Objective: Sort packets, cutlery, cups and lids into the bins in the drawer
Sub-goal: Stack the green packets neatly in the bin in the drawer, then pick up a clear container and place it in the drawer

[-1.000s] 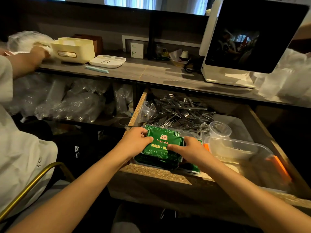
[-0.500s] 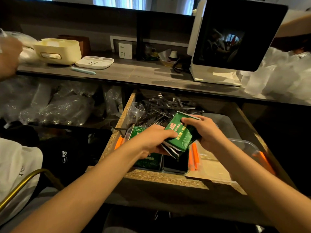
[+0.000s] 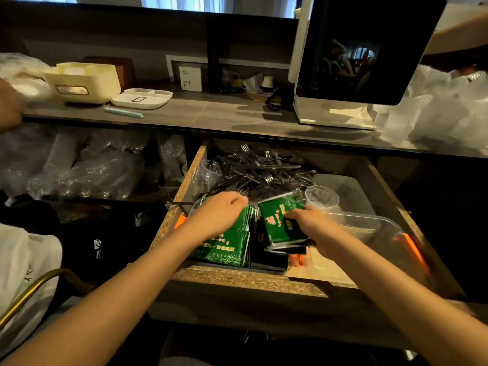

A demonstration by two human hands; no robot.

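**Both hands on green packets in the open drawer**

Right hand (image 3: 313, 225) grips a small stack of green packets (image 3: 280, 220), tilted, above the near middle of the drawer (image 3: 237, 280). Left hand (image 3: 220, 213) lies knuckles-up on the packets in the bin (image 3: 227, 247) at the near-left corner, fingers curled over their tops — whether it actually pinches any, can't tell. Behind both: loose heap of forks (image 3: 261, 170). Clear cup (image 3: 321, 197) sits just right of the held stack, by a clear tub (image 3: 369, 225). A dark screen (image 3: 364, 48) stands on the bench (image 3: 211, 114) above.
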